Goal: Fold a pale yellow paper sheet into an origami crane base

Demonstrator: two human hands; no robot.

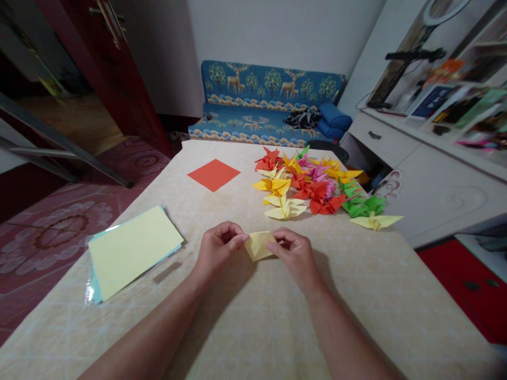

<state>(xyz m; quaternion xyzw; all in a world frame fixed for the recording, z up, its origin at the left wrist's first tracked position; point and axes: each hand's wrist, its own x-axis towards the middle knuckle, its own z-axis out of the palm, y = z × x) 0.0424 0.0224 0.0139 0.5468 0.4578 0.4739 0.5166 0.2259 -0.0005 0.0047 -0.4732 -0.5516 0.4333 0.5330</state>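
A small piece of folded pale yellow paper [259, 246] is held between my two hands, a little above the table. My left hand [222, 244] pinches its left corner between thumb and fingers. On the other side, my right hand [292, 250] grips the right edge, the thumb lying on the near face. Part of the paper's right side is covered by my right fingers. Beyond my hands, to the right, sit several folded paper cranes [317, 189] in red, orange, yellow, pink and green. The nearest pale yellow crane [285, 209] rests just past my right hand.
A square of red paper [214, 174] lies flat toward the far left of the table [253, 327]. A stack of yellow sheets [134, 250] on clear wrapping is at the left. Behind the table stands a blue patterned sofa [257, 97]; a white cabinet [443, 174] is at the right.
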